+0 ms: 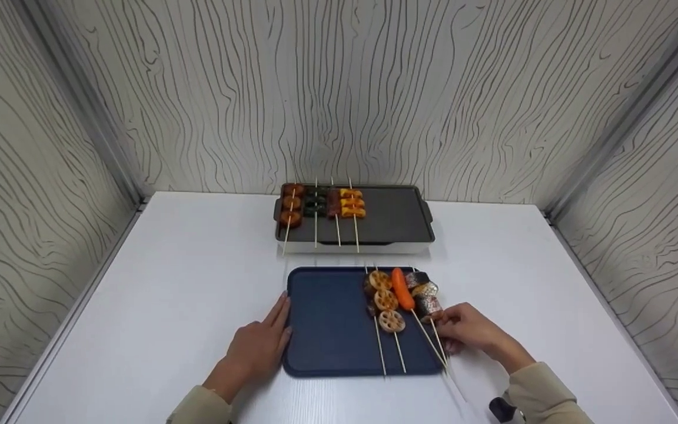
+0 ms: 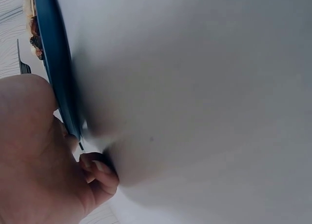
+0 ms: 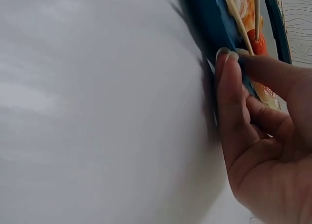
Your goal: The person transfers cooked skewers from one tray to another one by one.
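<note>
A dark blue tray (image 1: 327,318) lies on the white table, with skewers along its right side: lotus root slices (image 1: 386,300), an orange-red sausage (image 1: 401,288), silvery-dark chunks (image 1: 429,305), and brown pieces (image 1: 369,288) partly hidden behind the lotus root. My left hand (image 1: 259,344) rests against the tray's left edge, its fingers stretched along the rim. At the opposite edge, my right hand (image 1: 465,330) pinches the rim beside the silvery-dark skewer. In the right wrist view the thumb is above the tray (image 3: 207,24) and a finger is below its edge.
Behind the tray stands a black griddle (image 1: 398,218) on a white base. Skewers of round brown slices (image 1: 292,203), dark green pieces (image 1: 315,203), reddish-brown meat (image 1: 333,203) and yellow pieces (image 1: 352,203) lie across its left half. Wood-patterned walls (image 1: 339,94) enclose the table (image 1: 198,259).
</note>
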Action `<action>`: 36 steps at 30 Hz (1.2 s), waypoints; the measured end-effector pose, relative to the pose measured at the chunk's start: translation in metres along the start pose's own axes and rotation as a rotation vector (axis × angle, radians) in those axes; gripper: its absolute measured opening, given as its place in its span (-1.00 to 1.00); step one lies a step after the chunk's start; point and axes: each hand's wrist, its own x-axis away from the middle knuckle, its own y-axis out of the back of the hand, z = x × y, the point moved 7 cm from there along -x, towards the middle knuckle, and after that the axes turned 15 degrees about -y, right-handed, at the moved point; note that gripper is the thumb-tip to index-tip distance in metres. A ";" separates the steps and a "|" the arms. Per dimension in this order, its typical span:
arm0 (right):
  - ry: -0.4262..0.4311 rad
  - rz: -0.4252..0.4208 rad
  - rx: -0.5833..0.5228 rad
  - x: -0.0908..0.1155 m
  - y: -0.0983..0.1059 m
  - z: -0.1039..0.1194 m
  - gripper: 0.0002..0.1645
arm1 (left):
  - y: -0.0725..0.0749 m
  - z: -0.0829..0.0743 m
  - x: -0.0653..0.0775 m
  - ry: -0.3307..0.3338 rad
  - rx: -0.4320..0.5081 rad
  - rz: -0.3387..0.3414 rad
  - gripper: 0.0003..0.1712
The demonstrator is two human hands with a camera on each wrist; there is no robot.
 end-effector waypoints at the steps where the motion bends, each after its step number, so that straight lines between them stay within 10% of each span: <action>1: 0.003 0.002 -0.003 0.002 0.000 -0.001 -0.86 | -0.001 -0.001 0.000 -0.003 0.007 0.004 -0.32; 14: -0.006 0.002 -0.044 0.007 0.001 -0.007 -0.82 | 0.005 0.005 -0.005 -0.015 0.266 0.083 -0.19; 25: -0.032 -0.005 -0.040 0.000 0.003 -0.007 -0.85 | 0.057 -0.019 -0.033 -0.074 0.124 -0.137 -0.43; 36: -0.018 -0.012 -0.041 0.003 0.002 -0.002 -0.84 | 0.083 -0.048 -0.092 -0.143 0.248 -0.305 -0.53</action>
